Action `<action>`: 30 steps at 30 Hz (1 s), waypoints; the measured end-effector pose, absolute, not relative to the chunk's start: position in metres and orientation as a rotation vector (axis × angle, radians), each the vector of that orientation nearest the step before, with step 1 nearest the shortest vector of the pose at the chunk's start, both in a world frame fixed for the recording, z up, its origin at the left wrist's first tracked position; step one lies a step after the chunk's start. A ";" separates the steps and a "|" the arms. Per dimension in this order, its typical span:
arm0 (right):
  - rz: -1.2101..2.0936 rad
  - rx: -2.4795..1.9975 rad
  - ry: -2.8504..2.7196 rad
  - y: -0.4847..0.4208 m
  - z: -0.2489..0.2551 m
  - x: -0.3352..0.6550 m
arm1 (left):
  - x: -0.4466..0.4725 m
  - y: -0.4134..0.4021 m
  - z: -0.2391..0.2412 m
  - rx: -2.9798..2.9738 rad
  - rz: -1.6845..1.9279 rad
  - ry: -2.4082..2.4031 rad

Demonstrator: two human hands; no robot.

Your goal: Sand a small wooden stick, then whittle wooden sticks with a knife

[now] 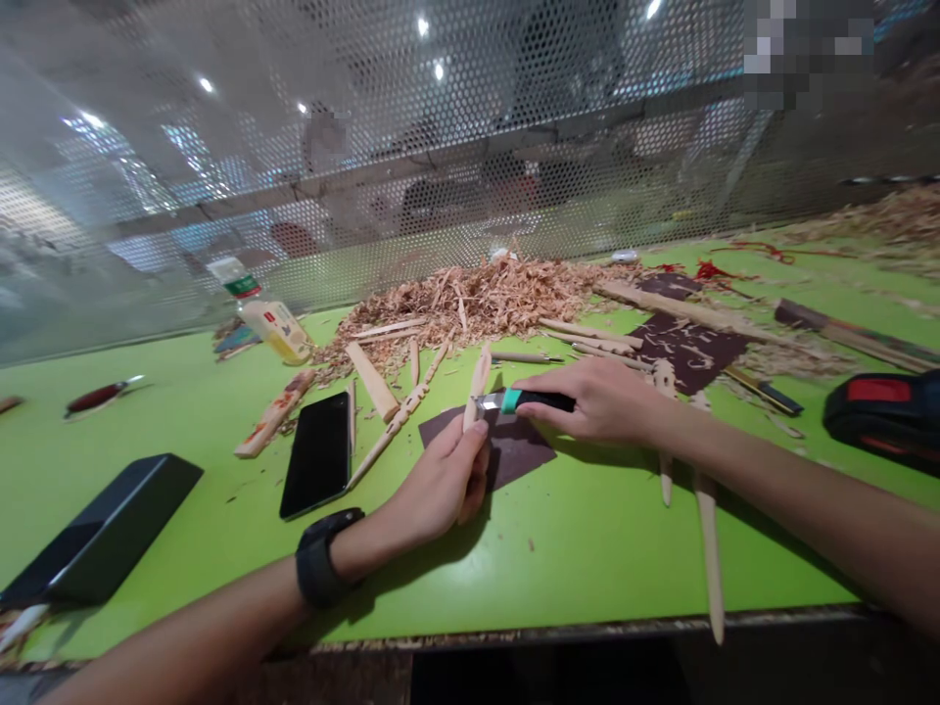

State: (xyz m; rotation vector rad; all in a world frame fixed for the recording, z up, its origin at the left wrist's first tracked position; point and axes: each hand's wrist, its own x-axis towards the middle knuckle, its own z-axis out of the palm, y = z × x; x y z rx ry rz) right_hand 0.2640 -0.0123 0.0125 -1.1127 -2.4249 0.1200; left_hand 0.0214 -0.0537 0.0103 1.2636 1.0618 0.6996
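Observation:
My left hand (pixel 447 480), with a dark watch on its wrist, is closed around a pale carved wooden stick (pixel 480 377) that points up and away from me. My right hand (pixel 587 399) grips a utility knife (pixel 540 399) with a black and turquoise handle. Its metal blade rests against the side of the stick, just above my left thumb. Beneath both hands lies a dark sheet of sandpaper (pixel 518 455) on the green table (pixel 558 578). Two carved sticks (pixel 709 558) lie under my right forearm, partly hidden by it.
A heap of wood shavings (pixel 477 294) lies along the perforated metal screen (pixel 455 147). To the left are a phone (pixel 317 455), a bottle (pixel 268 318), a dark box (pixel 110 529) and a red-handled knife (pixel 99 397). A tape measure (pixel 885 411) sits at right.

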 end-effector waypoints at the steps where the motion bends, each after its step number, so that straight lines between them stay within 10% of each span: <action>1: 0.110 -1.123 -2.424 -0.012 0.013 0.264 | 0.022 -0.053 0.010 1.274 0.697 1.070; 30: 0.125 -1.124 -2.388 -0.021 0.017 0.258 | 0.022 -0.060 0.014 1.403 0.691 1.150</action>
